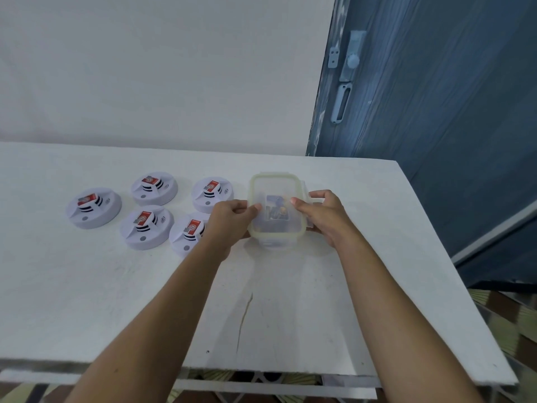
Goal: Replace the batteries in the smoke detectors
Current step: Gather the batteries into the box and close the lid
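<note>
Several white round smoke detectors [95,207] lie on the white table [87,286], each with a red battery [148,181] on top. To their right stands a clear plastic container [276,212] with a pale yellow-green rimmed lid; blue batteries [276,212] show dimly through it. My left hand [232,218] grips the container's left side, thumb on the lid. On the right edge my right hand [322,213] grips it, fingers curled over a side clip. One detector [186,234] is partly hidden behind my left wrist.
A blue wooden door [436,112] with a pale latch stands behind the table's right end. A white wall runs along the back. The table's right and near edges drop off to a patterned floor [508,330].
</note>
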`<state>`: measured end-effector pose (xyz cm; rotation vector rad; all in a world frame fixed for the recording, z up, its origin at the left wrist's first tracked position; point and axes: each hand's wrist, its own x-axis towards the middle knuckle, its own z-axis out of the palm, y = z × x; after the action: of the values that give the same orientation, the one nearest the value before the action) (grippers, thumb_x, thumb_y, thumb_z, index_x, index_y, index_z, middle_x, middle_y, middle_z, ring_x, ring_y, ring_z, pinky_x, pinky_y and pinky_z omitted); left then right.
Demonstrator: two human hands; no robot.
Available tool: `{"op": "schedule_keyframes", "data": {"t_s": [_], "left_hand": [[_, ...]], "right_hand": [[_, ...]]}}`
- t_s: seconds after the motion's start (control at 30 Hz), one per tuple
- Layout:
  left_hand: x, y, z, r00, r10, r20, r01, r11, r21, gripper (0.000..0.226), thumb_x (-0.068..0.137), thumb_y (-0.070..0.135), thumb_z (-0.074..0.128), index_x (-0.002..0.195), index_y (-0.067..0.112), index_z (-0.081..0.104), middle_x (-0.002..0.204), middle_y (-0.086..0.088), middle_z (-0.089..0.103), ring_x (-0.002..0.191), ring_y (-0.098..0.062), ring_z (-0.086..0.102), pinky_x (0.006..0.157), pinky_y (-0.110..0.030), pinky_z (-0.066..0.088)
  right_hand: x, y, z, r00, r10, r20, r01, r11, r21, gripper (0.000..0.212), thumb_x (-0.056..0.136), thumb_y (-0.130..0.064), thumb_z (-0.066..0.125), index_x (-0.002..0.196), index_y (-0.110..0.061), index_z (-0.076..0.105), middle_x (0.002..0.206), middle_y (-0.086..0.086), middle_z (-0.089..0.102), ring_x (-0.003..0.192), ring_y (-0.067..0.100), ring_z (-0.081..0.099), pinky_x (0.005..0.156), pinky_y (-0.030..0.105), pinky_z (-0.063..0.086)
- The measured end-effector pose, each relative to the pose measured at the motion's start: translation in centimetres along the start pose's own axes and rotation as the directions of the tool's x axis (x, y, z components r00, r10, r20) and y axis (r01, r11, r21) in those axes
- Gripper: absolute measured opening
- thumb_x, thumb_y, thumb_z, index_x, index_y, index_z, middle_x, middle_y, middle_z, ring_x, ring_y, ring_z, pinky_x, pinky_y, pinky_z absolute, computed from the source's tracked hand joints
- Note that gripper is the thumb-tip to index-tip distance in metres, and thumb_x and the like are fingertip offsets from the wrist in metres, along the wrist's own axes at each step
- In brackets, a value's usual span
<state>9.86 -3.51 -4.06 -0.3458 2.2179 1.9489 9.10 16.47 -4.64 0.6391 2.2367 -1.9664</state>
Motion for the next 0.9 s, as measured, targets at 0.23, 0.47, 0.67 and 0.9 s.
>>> {"op": "schedule_keyframes", "data": {"t_s": [0.23, 0.47, 0.67, 0.9], "left_hand": [[0.0, 0.0, 0.0, 0.998, -0.049, 0.029, 0.05, 0.999, -0.021, 0.027, 0.093, 0.026, 0.065, 0.105, 0.003, 0.07, 0.102, -0.012, 0.071, 0.092, -0.026, 0.069, 0.075, -0.04, 0.061], [-0.4, 0.1, 0.3, 0.999, -0.039, 0.036, 0.04, 0.999, -0.026, 0.016, 0.095, 0.026, 0.062, 0.089, 0.012, 0.068, 0.095, -0.008, 0.07, 0.084, -0.02, 0.068, 0.065, -0.031, 0.06], [-0.8, 0.3, 0.4, 0.999, 0.002, 0.047, -0.003, 1.0, 0.012, 0.021, 0.096, 0.024, 0.061, 0.076, 0.017, 0.066, 0.091, -0.007, 0.07, 0.078, -0.017, 0.067, 0.06, -0.026, 0.057], [-0.7, -0.1, 0.0, 0.995, 0.057, 0.076, -0.065, 0.992, 0.105, 0.03, 0.096, 0.03, 0.06, 0.092, 0.002, 0.071, 0.101, -0.025, 0.069, 0.096, -0.036, 0.069, 0.074, -0.041, 0.062]], "right_hand": [[0.3, 0.1, 0.1, 1.0, -0.007, 0.0, 0.007, 1.0, -0.029, 0.057, 0.08, -0.037, 0.084, 0.119, -0.02, 0.047, 0.123, 0.005, 0.058, 0.105, 0.02, 0.064, 0.073, 0.033, 0.06], [0.1, 0.7, 0.4, 0.998, -0.062, -0.01, 0.06, 0.991, -0.122, 0.042, 0.086, -0.047, 0.074, 0.111, -0.014, 0.063, 0.11, 0.003, 0.067, 0.094, 0.018, 0.067, 0.068, 0.028, 0.057], [-0.7, 1.1, 1.1, 0.989, -0.134, -0.068, 0.12, 0.976, -0.181, 0.038, 0.096, -0.044, 0.062, 0.096, -0.007, 0.073, 0.093, 0.004, 0.074, 0.086, 0.02, 0.071, 0.068, 0.031, 0.061], [-1.0, 0.9, 1.0, 0.99, -0.126, -0.07, 0.111, 0.975, -0.193, 0.039, 0.097, -0.042, 0.059, 0.077, -0.009, 0.06, 0.075, 0.006, 0.064, 0.064, 0.017, 0.059, 0.042, 0.013, 0.042]]}}
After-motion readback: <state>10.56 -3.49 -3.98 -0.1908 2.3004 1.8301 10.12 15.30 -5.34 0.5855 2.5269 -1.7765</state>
